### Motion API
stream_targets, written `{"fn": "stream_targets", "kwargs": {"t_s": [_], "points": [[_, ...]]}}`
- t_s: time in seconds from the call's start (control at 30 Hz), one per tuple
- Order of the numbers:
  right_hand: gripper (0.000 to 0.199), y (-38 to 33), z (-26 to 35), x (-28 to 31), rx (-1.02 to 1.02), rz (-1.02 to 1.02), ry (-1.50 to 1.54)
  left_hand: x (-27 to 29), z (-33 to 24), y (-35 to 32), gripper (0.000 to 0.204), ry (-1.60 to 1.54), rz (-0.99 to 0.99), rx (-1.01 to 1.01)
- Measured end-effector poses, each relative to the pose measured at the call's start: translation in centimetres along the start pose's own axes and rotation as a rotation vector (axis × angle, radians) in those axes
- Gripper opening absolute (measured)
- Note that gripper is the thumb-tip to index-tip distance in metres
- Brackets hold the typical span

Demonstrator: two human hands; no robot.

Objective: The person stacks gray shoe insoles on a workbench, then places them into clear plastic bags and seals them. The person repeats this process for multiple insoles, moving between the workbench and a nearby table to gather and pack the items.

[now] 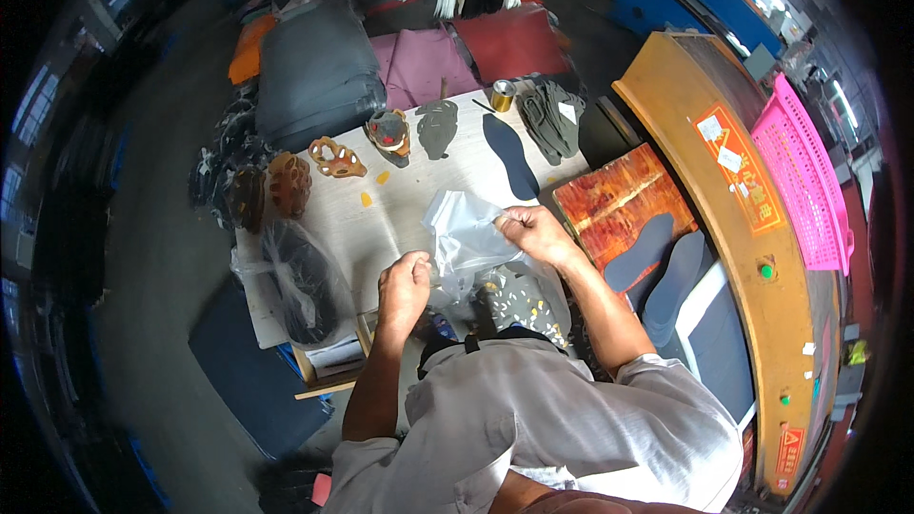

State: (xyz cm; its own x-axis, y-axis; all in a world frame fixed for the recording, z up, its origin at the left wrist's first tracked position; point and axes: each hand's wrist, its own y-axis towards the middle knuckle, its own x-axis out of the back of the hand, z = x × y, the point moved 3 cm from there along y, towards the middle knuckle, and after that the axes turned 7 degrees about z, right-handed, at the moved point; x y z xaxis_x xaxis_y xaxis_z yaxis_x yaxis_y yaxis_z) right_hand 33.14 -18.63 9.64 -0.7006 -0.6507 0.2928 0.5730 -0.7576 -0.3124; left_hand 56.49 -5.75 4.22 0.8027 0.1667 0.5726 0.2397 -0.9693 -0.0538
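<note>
My right hand [535, 234] pinches a clear plastic bag [468, 227] over the near edge of a pale table [367, 271]. Closed at the bag's lower left side, my left hand [406, 286] appears to grip its edge, though the fingertips are partly hidden. The bag looks flat and crumpled. Beyond it on the table lie a dark insole [511, 157], a grey-green cut-out shoe piece [438, 128], a brown cut-out shoe upper [336, 158] and a multicoloured shoe upper [388, 136]. Another plastic bag with dark contents [309, 286] rests on the left.
Folded dark green material [551, 122] and a gold tin [503, 95] stand at the far right. Right of the table are an orange-red board [624, 195], two dark insoles [674, 287], a tan machine housing [709, 86] and a pink basket [802, 176]. An open drawer [333, 366] juts out below.
</note>
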Motion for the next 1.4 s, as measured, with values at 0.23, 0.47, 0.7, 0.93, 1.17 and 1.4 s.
{"fn": "stream_targets", "kwargs": {"t_s": [0.23, 0.47, 0.7, 0.93, 1.17, 1.4], "points": [[0.027, -0.2, -0.2, -0.9, -0.014, -0.074, -0.03, -0.1, 0.1, 0.6, 0.056, 0.102, 0.192, -0.119], [0.027, -0.6, -0.6, -1.1, 0.012, -0.126, -0.059, 0.6, 0.3, 1.0, 0.042, -0.394, 0.135, 0.059], [0.029, -1.5, -0.5, -0.9, 0.039, -0.121, -0.05, -1.1, 0.3, 0.9, 0.029, -0.058, 0.097, 0.103], [0.027, -3.1, -1.4, -0.5, 0.034, -0.186, -0.026, -4.8, 0.2, 0.7, 0.037, -0.548, 0.415, 0.08], [0.031, -2.9, -2.2, -1.0, 0.028, -0.175, -0.071, -3.6, 2.6, 1.7, 0.023, -0.362, 0.204, 0.195], [0.03, -1.3, -0.9, -3.0, -0.044, -0.212, -0.025, -3.6, 3.6, 1.8, 0.062, -0.151, 0.19, 0.099]]}}
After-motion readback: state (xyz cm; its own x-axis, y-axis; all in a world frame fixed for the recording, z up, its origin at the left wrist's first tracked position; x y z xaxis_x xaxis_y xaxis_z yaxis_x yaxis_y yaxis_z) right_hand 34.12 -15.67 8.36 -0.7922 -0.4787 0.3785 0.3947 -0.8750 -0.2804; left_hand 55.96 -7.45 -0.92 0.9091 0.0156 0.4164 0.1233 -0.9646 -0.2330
